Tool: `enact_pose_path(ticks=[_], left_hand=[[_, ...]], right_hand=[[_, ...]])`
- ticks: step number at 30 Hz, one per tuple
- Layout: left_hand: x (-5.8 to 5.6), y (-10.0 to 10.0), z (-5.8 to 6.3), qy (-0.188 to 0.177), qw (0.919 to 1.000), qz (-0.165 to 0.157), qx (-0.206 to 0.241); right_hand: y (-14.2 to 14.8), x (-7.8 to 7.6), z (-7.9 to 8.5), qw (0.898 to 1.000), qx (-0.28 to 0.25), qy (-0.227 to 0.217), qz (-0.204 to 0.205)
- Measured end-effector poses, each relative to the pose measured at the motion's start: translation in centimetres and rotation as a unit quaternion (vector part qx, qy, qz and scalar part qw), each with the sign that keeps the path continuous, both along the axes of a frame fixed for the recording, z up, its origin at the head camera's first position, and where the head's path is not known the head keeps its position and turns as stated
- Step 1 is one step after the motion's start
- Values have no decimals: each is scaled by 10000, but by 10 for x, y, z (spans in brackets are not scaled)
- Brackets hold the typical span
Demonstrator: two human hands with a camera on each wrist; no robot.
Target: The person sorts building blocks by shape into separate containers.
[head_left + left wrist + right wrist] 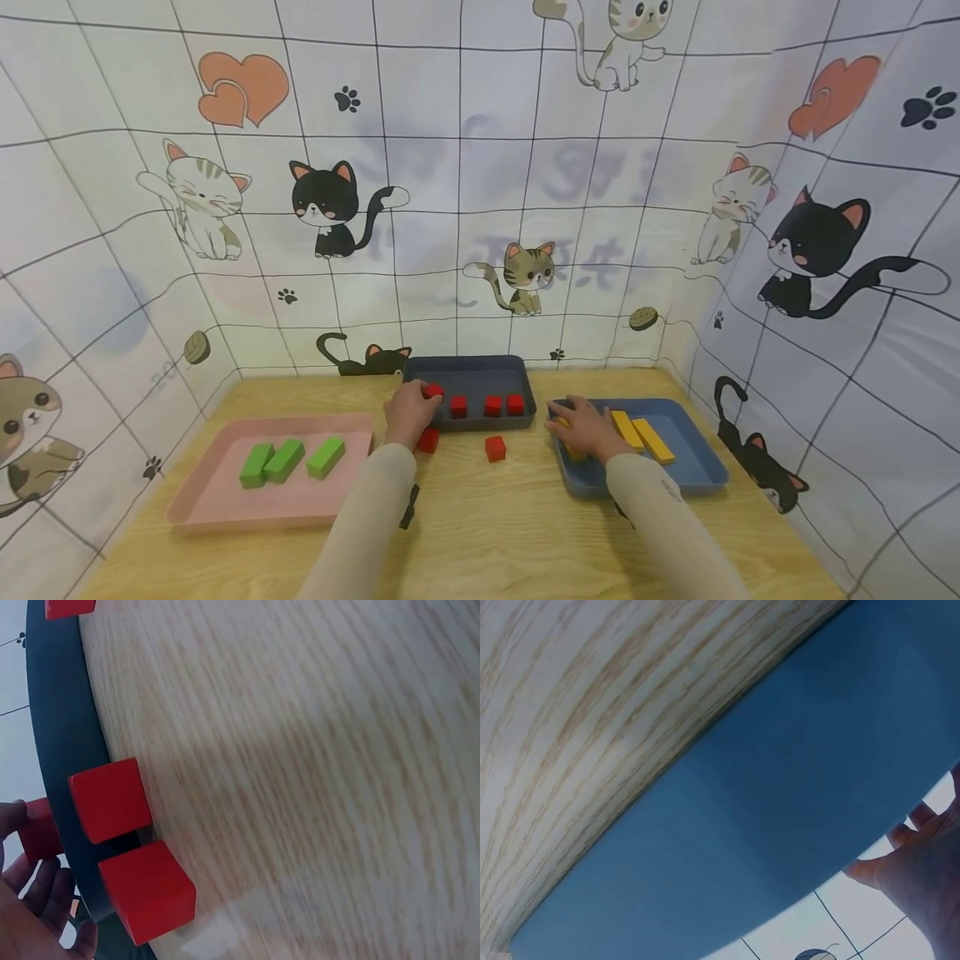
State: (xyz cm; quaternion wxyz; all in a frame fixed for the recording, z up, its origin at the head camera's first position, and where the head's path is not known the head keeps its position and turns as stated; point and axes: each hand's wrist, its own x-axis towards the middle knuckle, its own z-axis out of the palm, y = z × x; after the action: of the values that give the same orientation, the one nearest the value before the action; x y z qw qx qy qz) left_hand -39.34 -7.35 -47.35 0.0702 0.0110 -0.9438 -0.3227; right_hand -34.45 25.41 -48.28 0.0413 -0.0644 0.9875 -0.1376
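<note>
My left hand pinches a red cube over the left end of the dark grey tray; the left wrist view shows this cube between thumb and fingers, behind the tray's wall. Three red cubes sit along the tray's front. On the tabletop before it are more red cubes, one just beneath my left hand and another farther right. My right hand reaches over the left side of the blue tray, fingers spread above yellow blocks, partly hiding them.
At the left, a pink tray bears three green blocks. Two more yellow blocks lie in the blue tray right of my hand. A cat-print cloth wall encloses the wooden table at the back and sides.
</note>
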Motion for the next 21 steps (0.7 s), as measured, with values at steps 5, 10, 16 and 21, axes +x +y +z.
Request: enact_pose_path(ticks=[5,10,16,21], left_hand=[[-2,-2,-3,-21,9998,-128,-174],[0,-2,0,87,9995,-227,-199],[5,-3,5,219,9993,-275,-144],[9,-4,6,378,9982,-446,99]], right_hand=[[-1,0,2,10000,22,-10,29],[-1,2,7,10000,-29,-41,29],[-2,2,7,10000,-32,-60,56],[-3,0,5,9999,-24,-138,11]])
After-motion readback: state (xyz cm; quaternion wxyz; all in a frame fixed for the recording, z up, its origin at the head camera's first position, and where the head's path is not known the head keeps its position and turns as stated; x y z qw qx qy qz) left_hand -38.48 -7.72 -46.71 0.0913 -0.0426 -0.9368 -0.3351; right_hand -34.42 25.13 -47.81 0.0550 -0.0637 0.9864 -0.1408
